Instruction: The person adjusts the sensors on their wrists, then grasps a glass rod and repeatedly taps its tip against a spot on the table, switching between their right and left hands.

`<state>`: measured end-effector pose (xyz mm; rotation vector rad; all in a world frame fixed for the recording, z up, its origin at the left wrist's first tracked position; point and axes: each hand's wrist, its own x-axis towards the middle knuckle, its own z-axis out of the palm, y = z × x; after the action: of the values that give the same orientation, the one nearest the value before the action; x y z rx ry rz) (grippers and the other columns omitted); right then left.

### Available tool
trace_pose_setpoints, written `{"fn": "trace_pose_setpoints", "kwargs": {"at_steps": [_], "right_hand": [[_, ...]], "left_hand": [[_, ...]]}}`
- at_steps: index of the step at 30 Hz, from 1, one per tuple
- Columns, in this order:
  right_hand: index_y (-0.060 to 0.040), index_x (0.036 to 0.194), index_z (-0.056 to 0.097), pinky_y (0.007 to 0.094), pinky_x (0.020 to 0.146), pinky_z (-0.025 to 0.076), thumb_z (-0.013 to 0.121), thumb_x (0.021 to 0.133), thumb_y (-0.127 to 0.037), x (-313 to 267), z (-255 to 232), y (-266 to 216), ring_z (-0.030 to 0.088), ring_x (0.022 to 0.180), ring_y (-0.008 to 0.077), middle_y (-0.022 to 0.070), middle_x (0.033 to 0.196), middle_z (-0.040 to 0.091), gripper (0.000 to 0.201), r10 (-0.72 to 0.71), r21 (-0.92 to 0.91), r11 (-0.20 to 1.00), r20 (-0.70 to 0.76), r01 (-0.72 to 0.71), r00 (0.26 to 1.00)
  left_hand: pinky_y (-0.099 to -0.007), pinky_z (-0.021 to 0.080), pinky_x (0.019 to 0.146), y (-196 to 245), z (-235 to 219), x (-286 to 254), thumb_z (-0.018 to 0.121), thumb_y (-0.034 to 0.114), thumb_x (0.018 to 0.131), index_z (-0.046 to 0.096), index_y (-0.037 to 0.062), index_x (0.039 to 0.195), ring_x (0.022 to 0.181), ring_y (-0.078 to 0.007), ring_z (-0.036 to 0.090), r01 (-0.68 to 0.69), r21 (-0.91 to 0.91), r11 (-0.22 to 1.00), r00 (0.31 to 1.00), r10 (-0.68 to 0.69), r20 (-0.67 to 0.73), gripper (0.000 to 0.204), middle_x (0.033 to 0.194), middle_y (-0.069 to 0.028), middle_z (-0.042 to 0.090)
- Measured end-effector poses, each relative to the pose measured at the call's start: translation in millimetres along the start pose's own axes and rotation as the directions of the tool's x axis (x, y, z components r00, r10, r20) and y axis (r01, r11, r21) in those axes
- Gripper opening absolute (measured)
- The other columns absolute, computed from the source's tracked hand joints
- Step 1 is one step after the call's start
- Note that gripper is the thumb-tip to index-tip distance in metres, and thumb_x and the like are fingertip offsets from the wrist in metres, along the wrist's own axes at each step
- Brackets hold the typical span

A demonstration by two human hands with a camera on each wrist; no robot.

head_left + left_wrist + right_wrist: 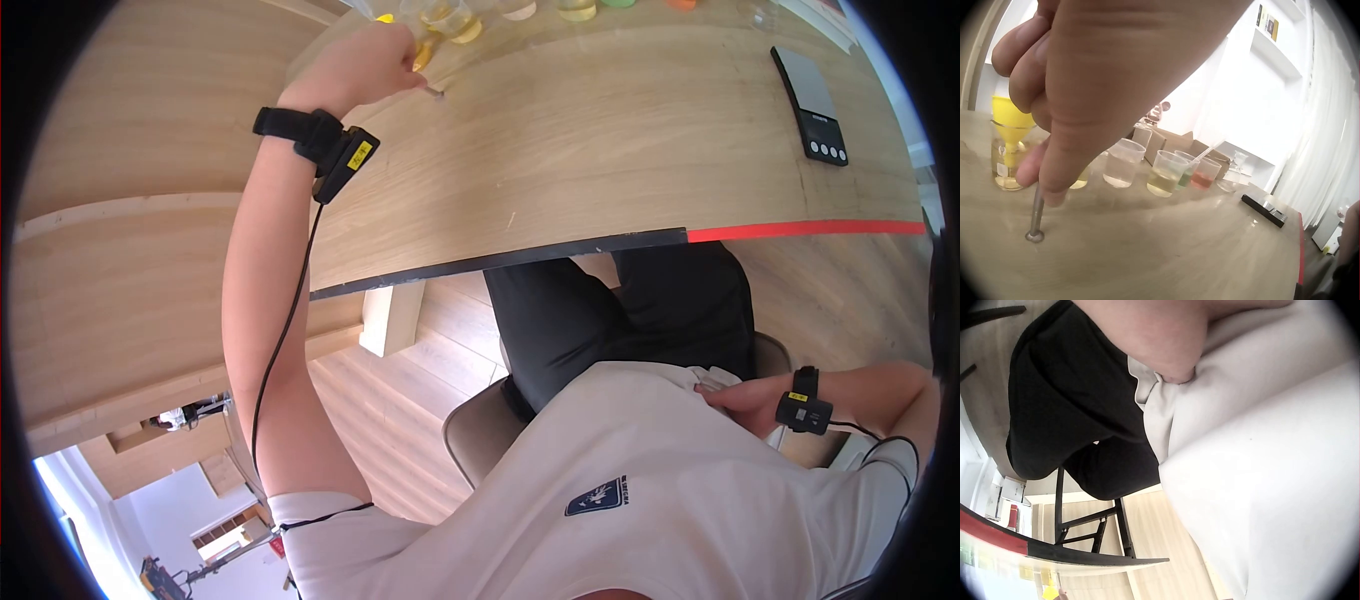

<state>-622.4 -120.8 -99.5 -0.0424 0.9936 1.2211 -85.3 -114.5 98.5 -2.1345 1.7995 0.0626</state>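
My left hand (365,68) is at the far left of the table, pinching a thin grey rod (1036,212) between thumb and fingers. The rod stands nearly upright, its rounded, wider end (1034,237) down at the tabletop; its upper part is hidden in the hand. Behind the fingers in the left wrist view is a glass beaker (1001,169) of yellowish liquid, with a yellow funnel (1011,115) in its mouth. My right hand (745,398) is down at the waist, gripping the bunched hem of the white shirt (1150,394); some fingers are hidden by cloth.
Along the table's far side stand clear plastic cups with pale (1121,169), yellow (1161,181), green and red (1202,178) liquid. A cardboard box (1172,142) is behind them. A black digital scale (812,105) lies at the right. Black and red tape (800,231) edges the table's near side.
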Motion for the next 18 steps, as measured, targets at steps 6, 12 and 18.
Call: {"fn": "trace_pose_setpoints", "kwargs": {"at_steps": [6, 12, 18], "right_hand": [[-0.0133, 0.134, 0.060, 0.0382, 0.114, 0.037, 0.053, 0.102, -0.056, -7, 9, -2, 0.050, 0.132, 0.0177, -0.0013, 0.144, 0.058, 0.054, 0.028, 0.057, 0.998, -0.028, -0.027, 0.999], [-0.0134, 0.135, 0.059, 0.0380, 0.114, 0.038, 0.053, 0.103, -0.055, -10, 13, -2, 0.050, 0.132, 0.0176, -0.0017, 0.144, 0.058, 0.053, 0.028, 0.055, 0.998, -0.041, -0.026, 0.999], [-0.0128, 0.134, 0.059, 0.0381, 0.114, 0.038, 0.050, 0.104, -0.055, -10, 16, -2, 0.051, 0.131, 0.0170, -0.0019, 0.144, 0.058, 0.053, 0.025, 0.061, 0.998, -0.039, -0.022, 0.999]], "left_hand": [[-0.0422, 0.051, 0.069, 14, -13, -4, 0.072, 0.027, 0.088, 0.072, 0.0031, 0.091, 0.076, -0.0321, 0.066, 0.019, -0.002, 1.000, 0.994, -0.019, -0.104, 0.024, 0.081, -0.0143, 0.069], [-0.0418, 0.051, 0.068, 13, -4, -1, 0.071, 0.017, 0.083, 0.068, 0.0032, 0.092, 0.075, -0.0337, 0.067, -0.011, 0.003, 1.000, 1.000, 0.011, 0.003, 0.016, 0.082, -0.0166, 0.070], [-0.0410, 0.050, 0.066, 25, -12, -23, 0.070, 0.015, 0.084, 0.065, 0.0022, 0.090, 0.072, -0.0313, 0.065, -0.153, -0.121, 0.981, 0.988, 0.152, -0.018, 0.016, 0.078, -0.0156, 0.067]]}}
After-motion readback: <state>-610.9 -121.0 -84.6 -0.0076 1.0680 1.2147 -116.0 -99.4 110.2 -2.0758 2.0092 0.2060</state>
